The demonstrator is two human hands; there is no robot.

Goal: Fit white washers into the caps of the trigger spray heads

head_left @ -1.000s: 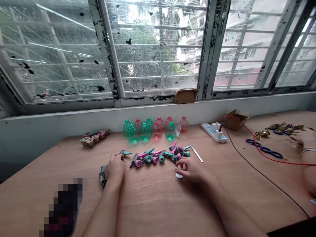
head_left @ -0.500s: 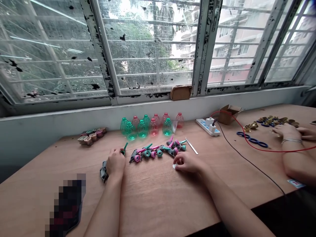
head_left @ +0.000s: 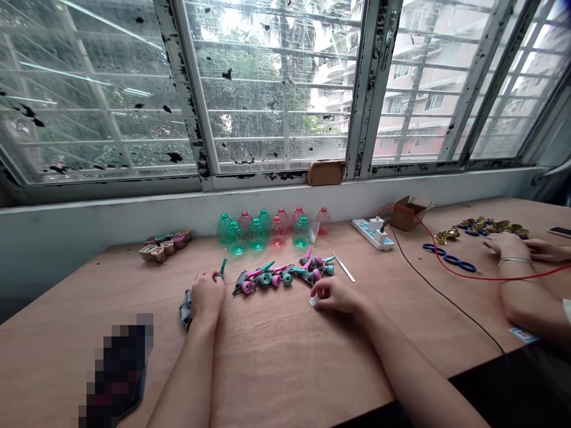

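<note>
My left hand (head_left: 207, 295) is closed around a spray bottle trigger head, whose green lever (head_left: 223, 267) sticks up past the fingers. Dark grey pieces (head_left: 185, 310) show on the left side of this hand; whether they belong to the held part I cannot tell. Between the thumb and fingers of my right hand (head_left: 334, 294) is a small white disc (head_left: 313, 302), low over the table. A row of grey, pink and green spray trigger heads (head_left: 276, 280) lies between and beyond my hands. White tweezers (head_left: 344, 267) rest at the right end of that row.
Green bottles (head_left: 257, 235) and red bottles (head_left: 277, 233) stand near the wall. A power strip (head_left: 363, 232) with red and black cables lies right of them. Small blocks (head_left: 165, 245) sit at back left, a blurred dark object (head_left: 116, 380) at front left. A co-worker's hands (head_left: 508, 245) handle gold pieces.
The view has shifted slightly. Both my hands keep nearly the same places and grips.
</note>
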